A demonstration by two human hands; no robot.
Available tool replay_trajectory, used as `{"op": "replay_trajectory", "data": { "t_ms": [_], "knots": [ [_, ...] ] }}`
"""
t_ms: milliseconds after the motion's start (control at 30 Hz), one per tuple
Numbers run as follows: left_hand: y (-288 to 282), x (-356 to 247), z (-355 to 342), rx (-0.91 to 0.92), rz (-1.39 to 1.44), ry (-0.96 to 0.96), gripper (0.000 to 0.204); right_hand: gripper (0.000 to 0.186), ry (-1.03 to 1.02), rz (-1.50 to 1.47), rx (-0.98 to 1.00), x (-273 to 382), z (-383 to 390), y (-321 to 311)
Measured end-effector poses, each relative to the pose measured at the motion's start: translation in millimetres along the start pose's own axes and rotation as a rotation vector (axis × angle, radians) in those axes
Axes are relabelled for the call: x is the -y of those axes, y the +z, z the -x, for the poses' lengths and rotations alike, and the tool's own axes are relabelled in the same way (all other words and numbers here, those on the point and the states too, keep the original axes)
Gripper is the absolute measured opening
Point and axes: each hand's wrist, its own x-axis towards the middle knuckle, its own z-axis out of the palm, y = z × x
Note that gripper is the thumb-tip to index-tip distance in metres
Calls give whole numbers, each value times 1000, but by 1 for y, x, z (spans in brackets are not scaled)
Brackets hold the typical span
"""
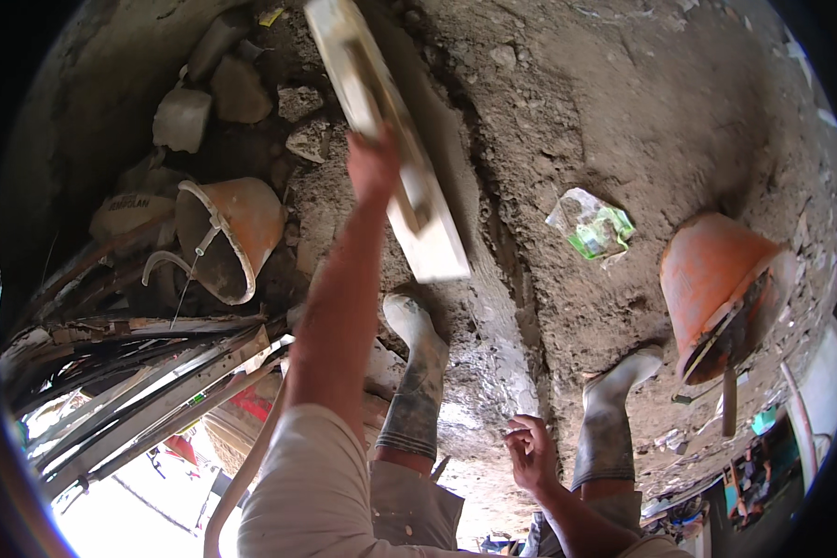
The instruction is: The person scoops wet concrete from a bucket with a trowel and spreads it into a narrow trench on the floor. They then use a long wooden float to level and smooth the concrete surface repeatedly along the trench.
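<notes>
My left hand [372, 163] grips a long wooden float [434, 244] near its raised handle; the board is slightly blurred. It lies lengthwise over a strip of smoothed grey mortar [504, 316], beside a dark groove in the rough dirt ground [604, 121]. At the lower middle, my right hand [530, 451] hangs with loosely bent fingers held apart, nothing visible in them. My two mud-stained boots [414, 372] [606, 418] stand either side of the mortar strip, the left one just below the float's end.
An orange bucket [246, 214] lies tipped at left by rubble [181, 121] and a sack [126, 219]; another [707, 270] with a tool inside is at right. A crumpled plastic wrapper [593, 223] lies between float and right bucket. Piled planks and poles [158, 409] fill the lower left.
</notes>
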Motion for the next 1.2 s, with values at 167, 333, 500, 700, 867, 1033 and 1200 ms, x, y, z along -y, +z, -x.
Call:
{"op": "replay_trajectory", "data": {
  "t_ms": [167,333,500,700,867,1033,1200],
  "knots": [
    [-14,-37,-116,-67,58,14,72,37,10,8,-11,-6,0,-1],
    [14,-21,-93,33,-140,-1,67,39,47,-33,1,-8,1,5],
    [56,-5,44,184,-104,-152,55,41,41,-50,-5,-9,1,2],
    [124,98,208,144,-150,141,58,42,56,-67,1,-5,4,0],
    [147,150,364,314,-67,-81,48,43,36,-103,-4,-9,8,1],
    [129,159,436,289,120,-82,48,45,86,-48,4,-12,14,-6],
    [100,135,293,66,114,-42,58,45,34,-97,27,-13,24,-11]
  ]
}}
